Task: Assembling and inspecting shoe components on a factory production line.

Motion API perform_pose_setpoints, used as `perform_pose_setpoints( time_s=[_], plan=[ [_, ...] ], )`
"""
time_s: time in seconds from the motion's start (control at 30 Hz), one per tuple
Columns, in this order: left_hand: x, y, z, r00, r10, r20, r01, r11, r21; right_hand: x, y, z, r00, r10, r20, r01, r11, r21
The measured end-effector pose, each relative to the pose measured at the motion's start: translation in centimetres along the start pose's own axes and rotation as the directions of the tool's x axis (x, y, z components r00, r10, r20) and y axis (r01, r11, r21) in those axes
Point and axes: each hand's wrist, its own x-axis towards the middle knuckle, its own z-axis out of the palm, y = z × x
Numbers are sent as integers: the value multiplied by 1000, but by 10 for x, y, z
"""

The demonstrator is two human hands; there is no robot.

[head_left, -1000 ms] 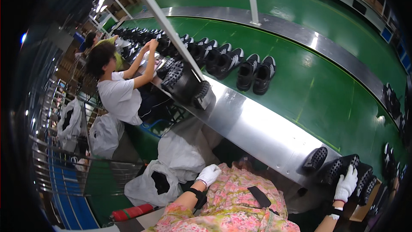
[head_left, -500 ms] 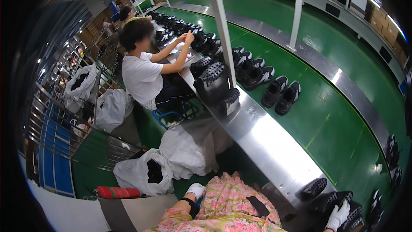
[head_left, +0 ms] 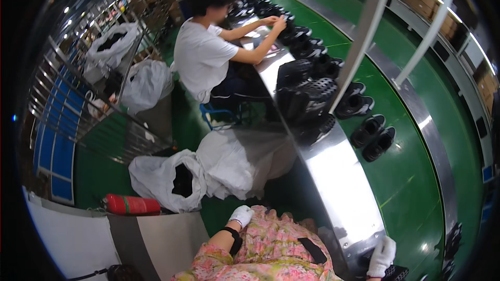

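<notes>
My left hand (head_left: 242, 215), in a white glove with a black band further up the forearm, rests on the edge of the pink floral garment (head_left: 276, 239) over my lap. Its fingers seem to lie loosely there, with no object visible in them. At the lower right my right hand (head_left: 383, 257), also white-gloved, is raised with fingers stretched out. It is beside the near end of the metal bench (head_left: 341, 187). Just below and beside it are black shoes (head_left: 398, 273) with studded soles, partly hidden by the hand and cut off by the picture's rim.
Ahead on the left, a seated person (head_left: 203, 57) in white works at the bench beside stacked black shoes (head_left: 307, 96). Pairs of shoes (head_left: 379, 143) line the green conveyor (head_left: 411, 192). White sacks (head_left: 229, 164), a red cylinder (head_left: 130, 204) and metal rails (head_left: 88, 104) stand left. Posts (head_left: 364, 36) rise beyond the bench.
The view has swung, so the seated person and bench appear further right. My right hand has shifted from on top of the shoes toward the bench's near end. My left hand stays on my lap.
</notes>
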Motion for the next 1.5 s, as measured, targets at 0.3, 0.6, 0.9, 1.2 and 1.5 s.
perform_pose_setpoints(
  time_s=[0.3, 0.6, 0.9, 1.2, 1.5],
  plan=[
    [14, -118, -32, 974, -213, -75, 178, 930, -322, 78, -137, 87, 882, -211, 421, 203, 977, 63],
    [-13, -124, -62, 926, -377, 28, 259, 579, -773, 111, -218, 135, 710, -334, 621, 251, 943, 220],
    [-23, -67, -64, 891, -450, -48, 267, 608, -748, 115, -191, 174, 528, -360, 769, 281, 929, 242],
    [-54, -52, -27, 833, -515, -201, 287, 714, -639, 173, -192, 230, 399, -530, 748, 232, 848, 477],
    [-98, -45, 13, 749, -641, -169, 392, 634, -666, 191, -203, 271, 147, -566, 812, 314, 804, 504]
  ],
)
